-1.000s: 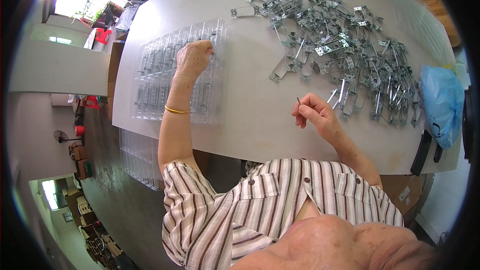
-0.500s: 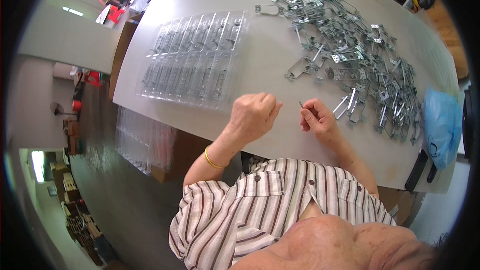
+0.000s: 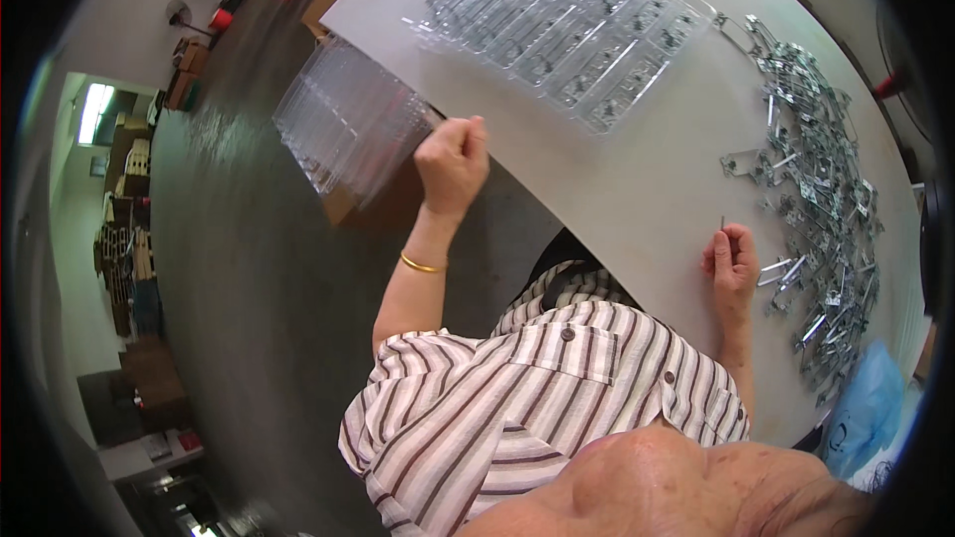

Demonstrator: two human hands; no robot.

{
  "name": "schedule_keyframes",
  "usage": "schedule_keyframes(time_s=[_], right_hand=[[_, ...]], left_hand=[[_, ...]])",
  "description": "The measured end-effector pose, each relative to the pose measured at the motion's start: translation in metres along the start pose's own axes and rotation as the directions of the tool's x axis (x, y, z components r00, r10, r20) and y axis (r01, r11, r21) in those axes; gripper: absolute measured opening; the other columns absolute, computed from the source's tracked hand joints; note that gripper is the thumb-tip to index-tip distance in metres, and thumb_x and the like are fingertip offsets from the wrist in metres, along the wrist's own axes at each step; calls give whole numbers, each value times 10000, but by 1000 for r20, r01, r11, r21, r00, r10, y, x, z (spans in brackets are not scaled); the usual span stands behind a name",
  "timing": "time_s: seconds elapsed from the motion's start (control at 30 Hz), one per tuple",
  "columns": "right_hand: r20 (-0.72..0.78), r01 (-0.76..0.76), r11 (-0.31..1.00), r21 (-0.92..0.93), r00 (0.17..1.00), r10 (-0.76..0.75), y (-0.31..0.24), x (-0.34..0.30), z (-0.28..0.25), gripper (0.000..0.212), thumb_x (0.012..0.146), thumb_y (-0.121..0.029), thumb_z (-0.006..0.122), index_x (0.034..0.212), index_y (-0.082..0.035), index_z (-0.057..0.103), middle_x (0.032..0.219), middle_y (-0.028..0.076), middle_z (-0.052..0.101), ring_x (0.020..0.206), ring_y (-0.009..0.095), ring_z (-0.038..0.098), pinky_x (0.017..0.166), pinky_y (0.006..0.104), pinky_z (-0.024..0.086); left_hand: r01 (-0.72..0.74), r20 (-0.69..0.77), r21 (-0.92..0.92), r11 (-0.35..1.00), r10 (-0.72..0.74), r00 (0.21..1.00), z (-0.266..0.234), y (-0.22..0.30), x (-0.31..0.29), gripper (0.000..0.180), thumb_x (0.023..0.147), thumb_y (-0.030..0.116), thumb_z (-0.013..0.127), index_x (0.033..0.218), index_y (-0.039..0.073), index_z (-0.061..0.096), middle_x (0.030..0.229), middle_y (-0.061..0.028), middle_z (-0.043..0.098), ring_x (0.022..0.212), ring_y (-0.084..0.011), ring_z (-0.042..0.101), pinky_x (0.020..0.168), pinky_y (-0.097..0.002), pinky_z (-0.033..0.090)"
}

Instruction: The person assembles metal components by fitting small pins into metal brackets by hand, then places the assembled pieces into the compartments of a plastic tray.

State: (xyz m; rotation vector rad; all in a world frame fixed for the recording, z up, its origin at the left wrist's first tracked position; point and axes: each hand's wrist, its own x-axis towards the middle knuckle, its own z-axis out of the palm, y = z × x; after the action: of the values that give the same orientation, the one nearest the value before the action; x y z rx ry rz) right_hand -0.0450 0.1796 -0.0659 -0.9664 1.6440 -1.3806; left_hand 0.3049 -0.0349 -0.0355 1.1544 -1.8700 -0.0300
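My left hand is closed in a fist beyond the table's left edge, beside a stack of clear plastic trays. Anything inside its fingers is hidden. Over the table, my right hand pinches a thin grey metal piece between thumb and fingers, its tip sticking up. A clear blister tray lies farther back on the table, with metal brackets in its compartments. Close to my right hand, a long heap of loose, shiny metal brackets spreads along the right side.
The white tabletop ends in a slanting edge on my left. Below it are a brown cardboard box and the grey floor. A blue plastic bag lies at the near right. Cartons and shelves stand along the far left.
My left hand has moved left, from above the table to beside the tray stack. The view has turned leftward. My right hand still pinches the thin metal piece.
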Motion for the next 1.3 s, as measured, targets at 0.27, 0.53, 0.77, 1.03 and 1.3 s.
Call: schedule_keyframes(time_s=[0.27,0.53,0.77,1.03,1.3], right_hand=[[-20,-15,999,-46,1000,15,-2,4,-5,74,1040,-156,553,1024,-86,539,737,-32,556,605,52,495,541,196,410],[-119,-138,985,-105,985,126,-9,3,-7,89,1035,-194,572,1014,-111,550,744,-45,564,606,32,500,514,181,400],[-174,-145,977,-153,978,118,-9,3,-10,89,1035,-199,572,1015,-114,553,751,-51,564,607,23,494,515,170,392],[-166,-170,969,-181,976,140,-12,4,-9,99,1037,-202,569,1008,-110,548,749,-54,555,612,16,485,526,167,394],[-129,-138,979,-152,984,119,-7,5,-6,105,1039,-186,563,1006,-90,535,754,-41,551,632,24,494,549,180,417]], left_hand=[[403,-157,547,734,-383,910,-72,-217,-16,97,928,115,557,978,62,620,995,-177,637,938,-376,629,824,-472,513],[541,-67,712,447,-725,686,-116,-346,-20,295,912,171,587,1184,61,620,1215,-174,632,1176,-349,591,1010,-432,476],[427,52,841,331,-837,545,-110,-352,-12,325,937,223,593,1254,168,638,1265,-104,659,1212,-314,598,1023,-476,453],[164,196,900,403,-712,675,-132,-316,-6,197,956,260,592,1120,194,679,1151,-70,676,1143,-284,615,986,-480,446],[274,64,885,375,-683,728,-181,-304,-14,141,958,260,579,1032,174,662,1124,-55,665,1127,-281,606,946,-485,453]])
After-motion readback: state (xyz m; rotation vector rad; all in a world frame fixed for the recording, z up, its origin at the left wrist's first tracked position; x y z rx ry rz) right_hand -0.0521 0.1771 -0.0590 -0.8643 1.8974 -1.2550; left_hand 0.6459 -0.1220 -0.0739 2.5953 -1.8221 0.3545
